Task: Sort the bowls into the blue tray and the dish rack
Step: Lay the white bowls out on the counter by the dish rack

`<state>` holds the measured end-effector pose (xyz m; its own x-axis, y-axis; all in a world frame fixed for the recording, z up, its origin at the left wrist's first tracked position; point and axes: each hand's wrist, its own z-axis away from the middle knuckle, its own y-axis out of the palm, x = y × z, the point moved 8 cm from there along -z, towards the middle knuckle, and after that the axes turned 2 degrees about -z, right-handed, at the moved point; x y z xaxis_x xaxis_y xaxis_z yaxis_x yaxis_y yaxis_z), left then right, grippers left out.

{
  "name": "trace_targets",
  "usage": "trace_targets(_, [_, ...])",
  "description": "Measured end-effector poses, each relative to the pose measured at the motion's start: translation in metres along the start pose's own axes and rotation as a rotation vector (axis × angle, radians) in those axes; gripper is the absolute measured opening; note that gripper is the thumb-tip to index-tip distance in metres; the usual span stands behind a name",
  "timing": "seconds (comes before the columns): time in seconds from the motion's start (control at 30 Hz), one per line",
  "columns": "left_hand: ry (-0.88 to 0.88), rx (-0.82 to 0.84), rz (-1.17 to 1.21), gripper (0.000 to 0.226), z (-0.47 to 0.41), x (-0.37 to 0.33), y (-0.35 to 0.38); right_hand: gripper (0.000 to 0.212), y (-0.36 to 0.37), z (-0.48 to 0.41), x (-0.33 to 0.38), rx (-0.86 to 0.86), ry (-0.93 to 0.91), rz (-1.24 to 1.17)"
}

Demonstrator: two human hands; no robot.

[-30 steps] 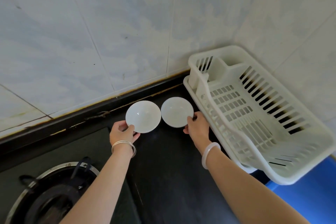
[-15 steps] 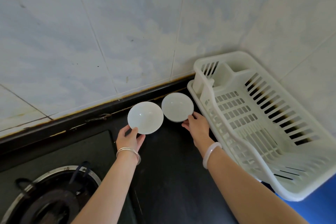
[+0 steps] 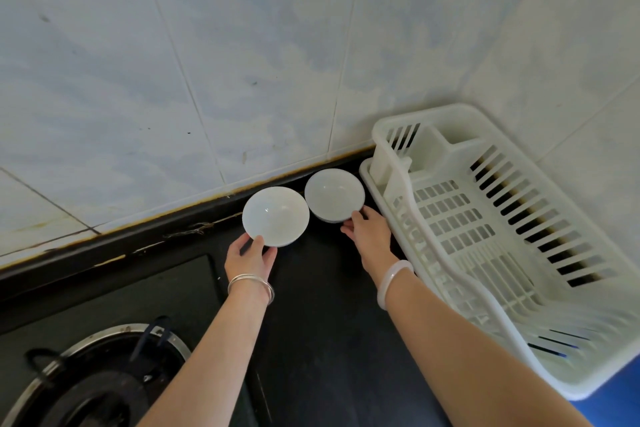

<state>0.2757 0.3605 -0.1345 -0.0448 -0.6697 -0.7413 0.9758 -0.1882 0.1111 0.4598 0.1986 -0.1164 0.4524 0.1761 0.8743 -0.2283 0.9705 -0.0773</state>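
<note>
**Two bowls in hand, none sorted yet**

Pinching the near rim of the left bowl (image 3: 275, 215) with the left fingers (image 3: 258, 243) — thumb on top, the others tucked beneath. Likewise on the other side: right fingers (image 3: 356, 217) curled round the near edge of the right bowl (image 3: 334, 194), gripping it from below and in front. Behind them, left hand (image 3: 251, 258) with thin silver bangles (image 3: 251, 284) at the wrist, right hand (image 3: 369, 232) with one pale bangle (image 3: 393, 279).

Both bowls side by side, nearly touching, over the back of the dark bench (image 3: 329, 322) close to the tiled wall (image 3: 242, 62), mouths tipped toward the camera. Cannot tell whether clear of the bench or resting on it. Right bowl just beside the left end of the rack (image 3: 433, 113). Rack bare of dishes as far as seen, lying over the tray (image 3: 616, 404), visible only as a blue corner at lower right. Burner (image 3: 97, 378) at lower left, well apart.

Judging by the look: glazed ceramic or the like — stiff, light enough for one hand each, slick, and liable to chip on a knock. Best held as here, thumb over the rim and fingers under the wall or foot, not by the rim alone. Worth keeping the two from clinking together, and setting down gently against the hard plastic ribs.
</note>
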Motion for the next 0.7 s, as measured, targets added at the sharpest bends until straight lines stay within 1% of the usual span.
trace_targets(0.13, [0.018,-0.003,0.002,0.027,0.001,0.0,0.0,0.034,0.004,0.003,0.002,0.06,-0.035,0.092])
trace_targets(0.27, [0.025,0.031,0.072,0.028,0.006,0.001,0.002,0.042,0.006,0.009,0.001,0.131,-0.021,0.165])
trace_targets(0.33, [0.055,0.07,0.03,0.031,0.01,0.0,0.003,0.045,0.005,0.014,0.0,0.164,-0.004,0.19])
trace_targets(0.43, [0.121,0.139,-0.152,0.045,0.019,-0.002,0.004,0.049,-0.005,0.029,0.002,0.193,-0.008,0.238])
trace_targets(0.5, [0.16,0.168,-0.283,0.049,0.029,0.0,-0.002,0.044,-0.017,0.045,0.006,0.208,-0.06,0.328])
trace_targets(0.57, [0.218,0.236,-0.439,0.043,0.048,0.006,-0.007,0.037,-0.029,0.068,0.01,0.239,-0.116,0.406])
trace_targets(0.7, [0.295,0.466,-0.727,0.028,0.109,0.035,-0.01,0.03,-0.068,0.129,0.012,0.276,-0.178,0.526])
